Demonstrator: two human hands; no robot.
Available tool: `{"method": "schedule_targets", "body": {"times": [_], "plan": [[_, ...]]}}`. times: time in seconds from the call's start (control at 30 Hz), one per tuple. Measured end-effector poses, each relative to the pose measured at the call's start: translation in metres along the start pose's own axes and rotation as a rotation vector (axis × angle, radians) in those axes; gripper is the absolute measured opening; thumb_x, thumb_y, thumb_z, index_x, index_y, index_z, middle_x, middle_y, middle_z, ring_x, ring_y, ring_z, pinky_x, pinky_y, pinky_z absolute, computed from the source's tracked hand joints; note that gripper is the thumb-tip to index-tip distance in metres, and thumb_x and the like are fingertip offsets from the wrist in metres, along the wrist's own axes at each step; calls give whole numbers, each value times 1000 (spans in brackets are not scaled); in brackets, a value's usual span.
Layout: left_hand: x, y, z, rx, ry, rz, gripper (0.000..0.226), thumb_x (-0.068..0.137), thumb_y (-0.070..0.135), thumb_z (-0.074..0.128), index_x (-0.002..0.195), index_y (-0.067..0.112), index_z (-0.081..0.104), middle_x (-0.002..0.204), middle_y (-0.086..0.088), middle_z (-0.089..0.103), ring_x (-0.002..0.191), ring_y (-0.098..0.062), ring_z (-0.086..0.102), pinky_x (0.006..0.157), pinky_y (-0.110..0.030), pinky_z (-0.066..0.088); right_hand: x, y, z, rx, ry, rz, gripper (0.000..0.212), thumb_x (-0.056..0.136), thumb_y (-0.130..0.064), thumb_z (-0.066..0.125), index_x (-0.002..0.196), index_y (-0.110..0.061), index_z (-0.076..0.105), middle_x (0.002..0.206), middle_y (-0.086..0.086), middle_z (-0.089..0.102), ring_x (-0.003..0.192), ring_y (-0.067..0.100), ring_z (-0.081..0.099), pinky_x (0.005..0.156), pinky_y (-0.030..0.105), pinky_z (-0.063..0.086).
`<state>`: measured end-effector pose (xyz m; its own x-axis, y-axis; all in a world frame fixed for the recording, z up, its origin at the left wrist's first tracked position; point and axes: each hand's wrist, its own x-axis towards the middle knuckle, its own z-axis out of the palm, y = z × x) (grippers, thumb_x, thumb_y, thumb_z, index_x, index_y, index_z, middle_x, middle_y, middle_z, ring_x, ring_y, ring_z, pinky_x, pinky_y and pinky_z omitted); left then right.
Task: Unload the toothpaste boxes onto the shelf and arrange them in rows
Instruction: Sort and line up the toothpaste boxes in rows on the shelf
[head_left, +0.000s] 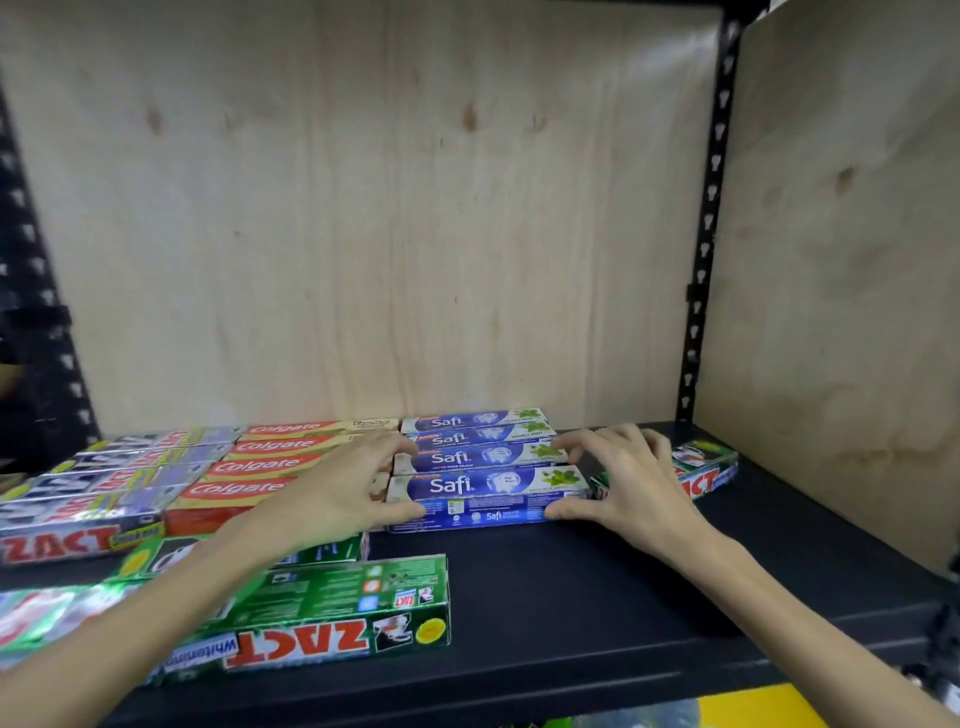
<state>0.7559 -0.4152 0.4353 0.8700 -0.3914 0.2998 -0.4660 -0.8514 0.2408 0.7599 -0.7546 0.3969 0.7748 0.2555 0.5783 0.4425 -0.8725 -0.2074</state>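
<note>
The step in hand looked like squaring the front blue cardboard Safi toothpaste box (488, 496) into its row on the black metal shelf (597, 587); even pressure from both ends would have kept it parallel. The left hand (345, 491) and right hand (618, 480), fingers curled, each pinched one end.

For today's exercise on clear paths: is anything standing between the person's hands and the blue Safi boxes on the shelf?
Nothing visible. The left hand and right hand already hold the ends of the Safi boxes, thumbs on the front box, fingers curled over the ones behind.
</note>
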Motion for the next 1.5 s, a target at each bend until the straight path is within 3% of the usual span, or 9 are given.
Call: {"method": "schedule_targets", "body": {"times": [0.23,0.4,0.57,0.73,0.87,1.0,1.3,1.43,1.5], "plan": [[2,5,-1,47,-69,-45,70,84,58,70,147,34,48,148,13,50,132,-7,46,97,-19,35,-10,-2,4,-20,22,15,73,71,-87,53,128,-41,56,124,-23,57,123,5,41,106,33,20],[0,16,1,40,-68,-88,74,83,54,73,148,31,46,148,10,49,129,-7,47,95,-19,34,-24,4,-7,-32,16,54,93,63,-97,46,137,-40,50,133,-19,53,130,6,35,110,36,20],[12,63,23,9,-34,-31,104,64,87,60,149,30,42,151,10,46,136,-9,45,114,-30,36,-52,38,-35,12,-18,132,104,57,-96,50,144,-38,43,143,-15,46,141,9,26,116,40,20],[42,139,63,-103,49,131,73,84,67,62,144,28,48,146,13,50,134,-7,45,110,-30,39,-62,65,-50,-55,-42,176,104,63,-90,56,148,-33,39,150,-11,41,144,12,20,117,43,19],[72,175,89,-56,53,146,65,80,70,64,131,30,56,125,8,59,120,-12,50,104,-37,40,-60,74,-50,-124,-67,222,96,68,-87,50,147,-33,40,151,-10,39,142,13,19,114,45,20],[95,175,94,-78,12,97,56,75,63,75,119,32,60,111,11,62,106,-10,56,97,-36,45,-59,79,-47,-56,-47,273,80,78,-72,64,146,-35,42,151,-8,39,142,16,18,112,46,20],[119,164,85,-157,-140,86,50,80,46,81,123,30,60,117,11,63,103,-7,57,89,-26,47,-57,82,-46,120,37,525,66,87,-43,74,146,-31,45,150,-1,40,136,23,34,114,45,34],[118,161,89,-164,-131,123,49,82,45,79,122,28,58,116,10,62,85,1,52,71,-16,39,-55,80,-45,238,50,614,81,85,-37,79,153,-28,36,151,7,38,137,28,39,115,48,38],[117,161,92,-172,-113,139,49,83,42,79,123,26,56,119,8,60,89,-1,53,72,-16,39,-54,80,-45,233,51,623,86,84,-36,79,155,-24,32,150,7,40,137,27,40,115,47,38]]}}
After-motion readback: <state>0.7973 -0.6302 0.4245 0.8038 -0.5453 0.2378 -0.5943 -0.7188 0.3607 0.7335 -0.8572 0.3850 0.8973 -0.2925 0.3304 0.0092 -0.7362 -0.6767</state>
